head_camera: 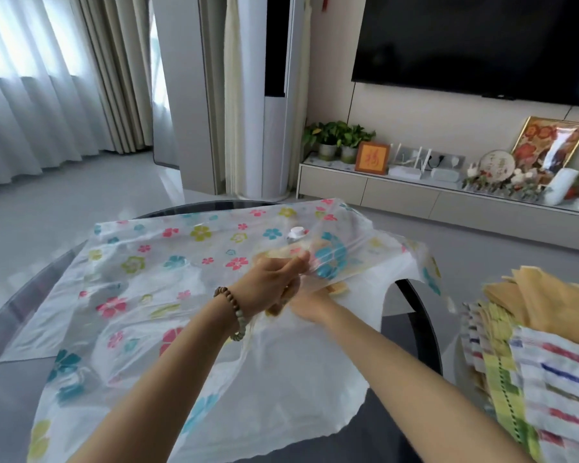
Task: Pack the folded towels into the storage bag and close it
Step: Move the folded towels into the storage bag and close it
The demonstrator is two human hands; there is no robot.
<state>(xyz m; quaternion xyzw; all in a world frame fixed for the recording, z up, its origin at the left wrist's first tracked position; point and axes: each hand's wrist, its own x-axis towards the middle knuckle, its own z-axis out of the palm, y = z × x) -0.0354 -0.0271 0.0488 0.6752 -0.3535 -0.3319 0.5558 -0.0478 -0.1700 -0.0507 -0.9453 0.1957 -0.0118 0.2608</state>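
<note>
- Left hand [270,283] pinches the flowered storage bag [147,262], lifting its film off the counter [10,329].
- Right hand [312,307] reaches beneath the film; grip unclear.
- Folded towels [549,362] stacked on the right.

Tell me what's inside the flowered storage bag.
Through the storage bag a tan towel shows at the right hand; the left hand covers the rest of it.

left of the left hand [268,282] the storage bag [141,279] lies flat, loads of room over it. just beyond the hands a white valve [297,233] sticks up. off right of the right hand [310,307] the towel stack [549,345] blocks the way.
</note>
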